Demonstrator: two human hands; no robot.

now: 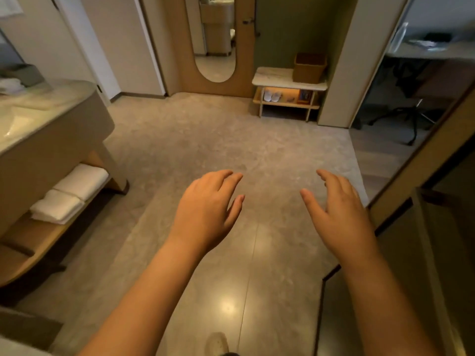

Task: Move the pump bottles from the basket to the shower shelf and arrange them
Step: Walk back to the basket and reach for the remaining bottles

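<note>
A brown woven basket (pixel 309 67) stands on a small marble-topped bench (pixel 272 77) against the far wall; its contents are hidden from here. No pump bottles and no shower shelf are in view. My left hand (pixel 208 209) and my right hand (pixel 339 211) are stretched out in front of me over the grey tiled floor, palms down, fingers apart and holding nothing. Both hands are far short of the basket.
A vanity counter (pixel 48 119) with folded white towels (pixel 69 194) on its lower shelf fills the left side. A mirrored door (pixel 216 39) stands ahead. A dark door frame (pixel 421 163) runs along the right, with an office chair (pixel 408 109) beyond it. Slippers (pixel 272 95) sit under the bench.
</note>
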